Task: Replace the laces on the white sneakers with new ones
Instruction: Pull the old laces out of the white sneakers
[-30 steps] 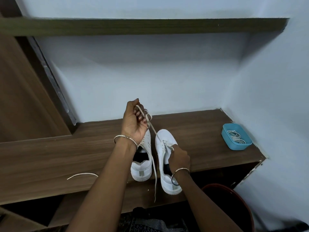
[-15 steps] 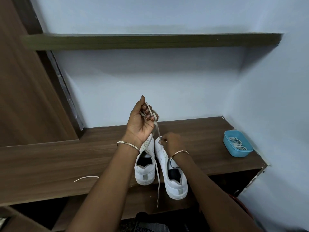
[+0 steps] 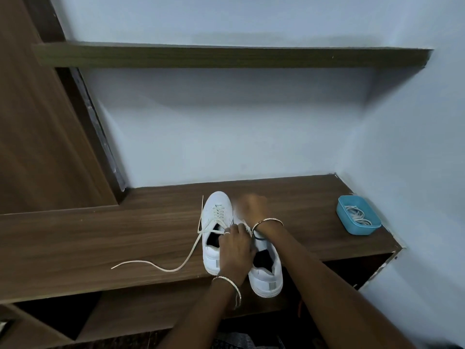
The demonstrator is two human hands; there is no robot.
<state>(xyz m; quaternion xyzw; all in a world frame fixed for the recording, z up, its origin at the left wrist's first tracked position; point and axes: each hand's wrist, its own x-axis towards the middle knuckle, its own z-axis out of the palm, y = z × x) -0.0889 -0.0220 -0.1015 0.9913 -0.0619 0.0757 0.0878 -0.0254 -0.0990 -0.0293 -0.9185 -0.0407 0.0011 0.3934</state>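
Two white sneakers stand side by side on the wooden shelf (image 3: pixel 151 238), toes toward the wall. The left sneaker (image 3: pixel 217 215) has its lace threaded through the eyelets. My left hand (image 3: pixel 236 248) lies across the gap between the pair, its fingers curled over the inner collar of the right sneaker (image 3: pixel 266 275). My right hand (image 3: pixel 253 205), blurred and curled like a fist, sits over that sneaker's toe and hides what it holds. A long loose lace (image 3: pixel 176 268) trails left across the shelf from beside the left sneaker.
A blue tray (image 3: pixel 347 222) holding coiled white laces sits at the shelf's right end by the wall. A higher shelf (image 3: pixel 226 56) runs overhead. A tall wooden panel (image 3: pixel 37 147) stands at the left. Open compartments lie below the shelf's front edge.
My left hand came down from holding the lace up in the air and now rests on the sneakers. The lace lies on the shelf to the left. My right hand moved forward to the toe.
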